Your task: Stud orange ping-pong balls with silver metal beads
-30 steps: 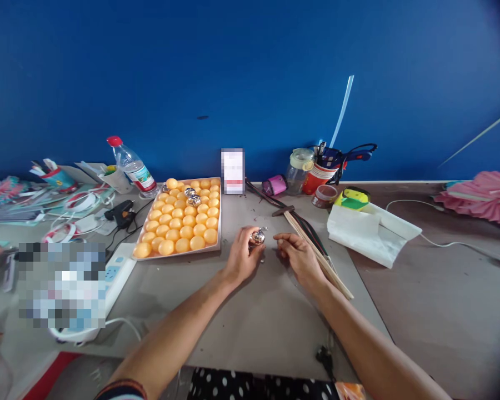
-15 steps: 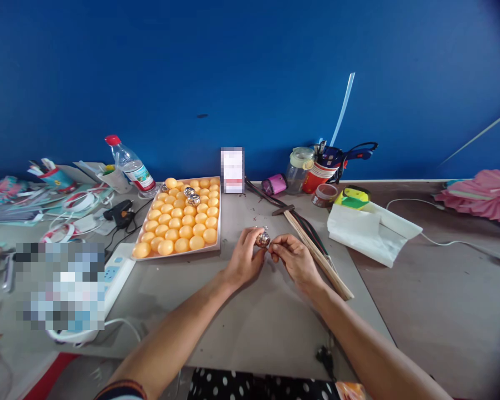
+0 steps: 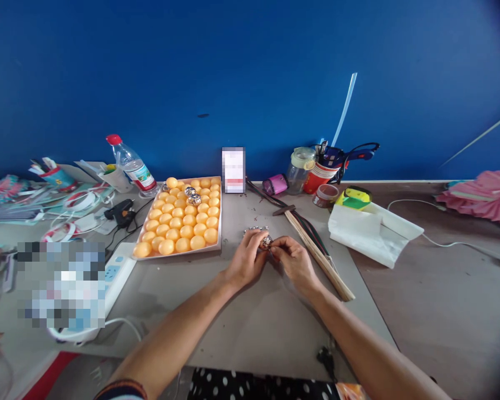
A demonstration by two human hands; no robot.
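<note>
My left hand (image 3: 245, 256) is closed around a small shiny silver-covered ball (image 3: 266, 242), holding it just above the grey table mat. Thumb and forefinger of my right hand (image 3: 294, 258) are pinched together against the ball's right side; whatever lies between them is too small to make out. Small silver beads (image 3: 256, 228) are strewn on the mat just beyond my left fingers. To the left stands a shallow box (image 3: 221, 214) filled with orange balls (image 3: 182, 245), and two silver-covered balls (image 3: 194, 199) rest on top of them.
Wooden sticks (image 3: 316, 253) lie right of my hands, near a white paper sheet (image 3: 362, 233). Against the blue wall stand a phone (image 3: 234, 169), a jar (image 3: 300, 166) and a red cup (image 3: 320, 176). A power strip (image 3: 119, 272) and glue gun (image 3: 120, 212) are left.
My right fingertips have moved in from slightly apart to touch the ball. My left fingers have shifted a little, and more silver beads show behind them.
</note>
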